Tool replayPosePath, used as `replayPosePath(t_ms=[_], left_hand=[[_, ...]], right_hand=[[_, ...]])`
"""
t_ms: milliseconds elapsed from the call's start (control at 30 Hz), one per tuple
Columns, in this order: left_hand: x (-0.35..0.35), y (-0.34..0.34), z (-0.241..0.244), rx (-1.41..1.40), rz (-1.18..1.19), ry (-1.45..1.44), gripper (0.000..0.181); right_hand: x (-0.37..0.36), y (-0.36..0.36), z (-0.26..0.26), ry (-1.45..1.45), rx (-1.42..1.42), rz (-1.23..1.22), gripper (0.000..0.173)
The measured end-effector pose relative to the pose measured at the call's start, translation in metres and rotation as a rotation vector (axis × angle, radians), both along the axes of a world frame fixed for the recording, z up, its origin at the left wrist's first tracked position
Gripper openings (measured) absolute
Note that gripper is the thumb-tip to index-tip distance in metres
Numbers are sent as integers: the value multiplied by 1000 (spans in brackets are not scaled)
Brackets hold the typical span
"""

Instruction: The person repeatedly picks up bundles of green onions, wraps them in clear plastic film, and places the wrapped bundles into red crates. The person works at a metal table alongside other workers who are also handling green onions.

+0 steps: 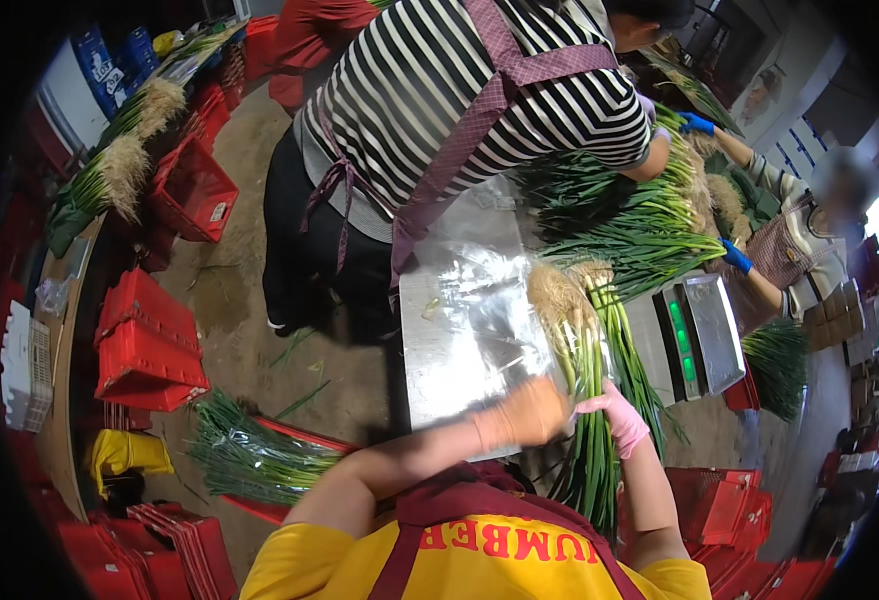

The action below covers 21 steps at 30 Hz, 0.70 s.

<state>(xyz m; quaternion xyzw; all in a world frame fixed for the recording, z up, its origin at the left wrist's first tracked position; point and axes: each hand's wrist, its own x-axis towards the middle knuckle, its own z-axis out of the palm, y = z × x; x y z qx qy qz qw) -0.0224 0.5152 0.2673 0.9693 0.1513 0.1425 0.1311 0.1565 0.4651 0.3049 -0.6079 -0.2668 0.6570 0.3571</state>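
A bunch of spring onions (588, 360) with pale stringy roots lies over the right part of the steel table (447, 337), its green leaves hanging towards my body. My right hand, in a pink glove (618, 416), is closed round the stalks. Just left of it is my left hand, in an orange glove (533, 412), blurred, close to the same stalks; whether it grips them cannot be told. Clear plastic film (492, 300) lies on the table beside the roots. A second bunch (623, 337) lies to the right of the first.
A co-worker in a striped top (424, 97) leans over the table ahead. Another, with blue gloves (736, 256), handles spring onions across from them. A scale (698, 337) with green digits stands right. Red crates (151, 341) stand left; a red crate of bagged spring onions (259, 457) is near my left elbow.
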Motion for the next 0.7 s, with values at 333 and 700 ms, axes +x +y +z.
replayPosePath(t_ms=[333,700], left_hand=[[12,-18,-18,-408,-96,-499,15],[-37,90,-107,-822,1126,-816,58]], right_hand=[[-1,18,21,-146,213,109,75],[22,-19,40,-150,289,44,65]])
